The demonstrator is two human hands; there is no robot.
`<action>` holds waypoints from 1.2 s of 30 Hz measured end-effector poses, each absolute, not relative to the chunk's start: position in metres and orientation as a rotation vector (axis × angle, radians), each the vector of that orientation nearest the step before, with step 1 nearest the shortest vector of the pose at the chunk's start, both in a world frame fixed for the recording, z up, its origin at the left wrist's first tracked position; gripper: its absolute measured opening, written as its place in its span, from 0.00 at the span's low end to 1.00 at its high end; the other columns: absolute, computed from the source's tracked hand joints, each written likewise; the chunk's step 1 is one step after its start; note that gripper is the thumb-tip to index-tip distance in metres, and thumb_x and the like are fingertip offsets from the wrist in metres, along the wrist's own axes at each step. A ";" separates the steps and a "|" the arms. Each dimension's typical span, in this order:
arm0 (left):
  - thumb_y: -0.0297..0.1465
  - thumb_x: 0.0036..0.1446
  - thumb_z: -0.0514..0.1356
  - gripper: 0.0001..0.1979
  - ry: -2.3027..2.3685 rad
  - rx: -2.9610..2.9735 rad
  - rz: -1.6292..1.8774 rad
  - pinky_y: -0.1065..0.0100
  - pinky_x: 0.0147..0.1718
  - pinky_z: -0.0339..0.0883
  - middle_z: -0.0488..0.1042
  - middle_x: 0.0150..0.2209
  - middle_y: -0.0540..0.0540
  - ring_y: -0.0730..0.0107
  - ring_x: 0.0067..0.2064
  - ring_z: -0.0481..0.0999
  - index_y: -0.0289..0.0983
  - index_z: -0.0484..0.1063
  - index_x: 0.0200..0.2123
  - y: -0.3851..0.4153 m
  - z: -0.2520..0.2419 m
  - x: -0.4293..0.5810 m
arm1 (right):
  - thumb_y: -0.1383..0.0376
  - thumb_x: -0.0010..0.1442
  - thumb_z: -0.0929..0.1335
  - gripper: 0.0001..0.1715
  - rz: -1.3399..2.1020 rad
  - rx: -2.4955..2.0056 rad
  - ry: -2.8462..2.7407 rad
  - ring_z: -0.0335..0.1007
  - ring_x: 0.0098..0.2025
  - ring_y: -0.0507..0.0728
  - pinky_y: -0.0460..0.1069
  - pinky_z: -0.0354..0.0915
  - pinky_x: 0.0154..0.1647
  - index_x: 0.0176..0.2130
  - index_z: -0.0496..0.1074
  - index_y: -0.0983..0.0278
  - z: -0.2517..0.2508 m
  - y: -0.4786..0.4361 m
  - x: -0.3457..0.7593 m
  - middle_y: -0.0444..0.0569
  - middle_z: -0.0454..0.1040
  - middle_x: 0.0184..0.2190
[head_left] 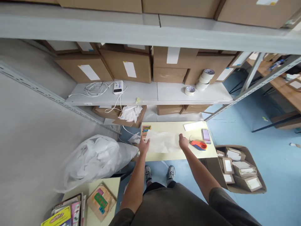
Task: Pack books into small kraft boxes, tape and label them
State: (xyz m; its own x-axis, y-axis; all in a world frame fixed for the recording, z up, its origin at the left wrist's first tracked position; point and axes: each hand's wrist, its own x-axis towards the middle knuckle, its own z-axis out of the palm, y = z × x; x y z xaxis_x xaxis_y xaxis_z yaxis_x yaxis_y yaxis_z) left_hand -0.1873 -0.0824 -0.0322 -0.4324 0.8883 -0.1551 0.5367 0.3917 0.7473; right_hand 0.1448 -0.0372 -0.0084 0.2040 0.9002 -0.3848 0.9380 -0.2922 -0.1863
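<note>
I am holding the white sheet (162, 142) flat between my left hand (144, 146) and right hand (183, 141), whether the fingers pinch or press I cannot tell, with the tape dispenser (198, 144) lying just beyond my right fingers

No writing is legible: white labels (129, 69) on boxes (113, 64) (book covers (58, 217) too) show too small.
</note>
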 end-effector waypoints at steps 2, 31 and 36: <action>0.41 0.63 0.62 0.34 2.261 1.323 0.888 0.50 0.63 0.63 0.72 0.63 0.31 0.45 0.66 0.69 0.34 0.63 0.68 -0.091 -0.041 -0.178 | 0.59 0.79 0.52 0.24 -0.653 2.287 1.808 0.79 0.42 0.61 0.51 0.64 0.44 0.60 0.68 0.61 -0.028 -0.032 0.145 0.59 0.81 0.41; 0.40 0.66 0.59 0.38 1.807 1.887 -0.152 0.34 0.70 0.47 0.45 0.79 0.43 0.38 0.78 0.42 0.50 0.53 0.76 -0.111 -0.130 -0.102 | 0.61 0.69 0.64 0.41 -0.836 1.859 2.037 0.30 0.80 0.66 0.68 0.43 0.74 0.76 0.51 0.51 -0.127 -0.077 0.169 0.48 0.37 0.80; 0.41 0.68 0.55 0.36 1.831 1.955 0.224 0.43 0.73 0.47 0.46 0.79 0.42 0.45 0.79 0.41 0.44 0.54 0.76 -0.099 -0.118 -0.129 | 0.62 0.67 0.67 0.38 -0.832 2.038 2.037 0.44 0.78 0.69 0.68 0.48 0.74 0.73 0.60 0.59 -0.093 -0.041 0.137 0.58 0.54 0.76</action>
